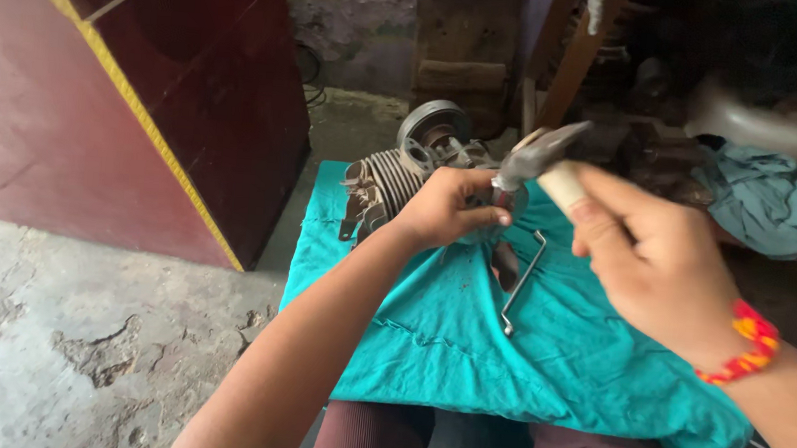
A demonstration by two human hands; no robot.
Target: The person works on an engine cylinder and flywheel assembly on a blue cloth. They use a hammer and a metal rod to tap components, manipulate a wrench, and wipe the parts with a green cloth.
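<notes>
Your right hand (647, 258) is clamped on the handle of a hammer (541, 155); the head is raised and blurred, just above and beyond your left hand (447, 204). That hand is closed on something against the engine (403, 172), but what it pinches is hidden under the fingers; a punch or pin would be a guess. The engine, finned cylinder to the outer side of your left grip, lies at the far edge of the teal cloth (464, 352) over your lap. A bent metal rod (522, 281) lies loose on the cloth just below the left hand, between your two grips.

Step in hand, as judged: striking, with the left hand steadying the work.

The next move calls for a short, square blow landing just beyond your left fingertips. Keep those fingers below the strike line. Brace the engine firmly; on soft cloth it may rock.
</notes>
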